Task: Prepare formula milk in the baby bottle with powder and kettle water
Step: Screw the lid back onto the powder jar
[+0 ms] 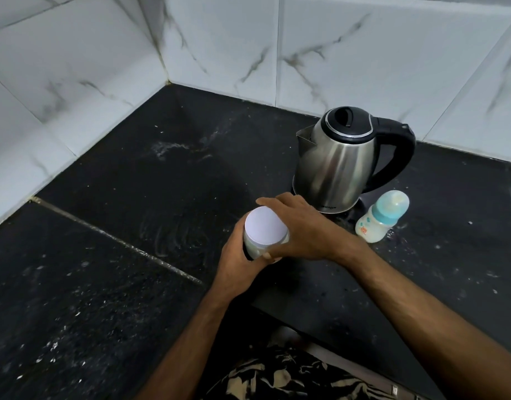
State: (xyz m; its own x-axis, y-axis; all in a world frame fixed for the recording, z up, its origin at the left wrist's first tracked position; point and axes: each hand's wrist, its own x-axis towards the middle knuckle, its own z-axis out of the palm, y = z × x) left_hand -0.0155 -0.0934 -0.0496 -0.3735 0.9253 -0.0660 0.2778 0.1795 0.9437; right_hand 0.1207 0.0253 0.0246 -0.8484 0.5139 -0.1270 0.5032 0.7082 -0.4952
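A small powder jar with a white lid (264,229) is held above the black counter (133,183). My left hand (237,261) grips the jar's body from below and the left. My right hand (303,229) curls around the lid's right side, thumb at the front. The steel kettle (338,163) with black lid and handle stands just behind my hands, lid closed. The baby bottle (378,220), capped in teal with a clear dome, stands to the right of the kettle and holds milky white liquid.
White marble-tiled walls (104,67) form a corner behind the counter. The counter surface carries white specks and smears. A seam (115,241) runs diagonally across the left part. The counter's front edge (320,330) is near my body.
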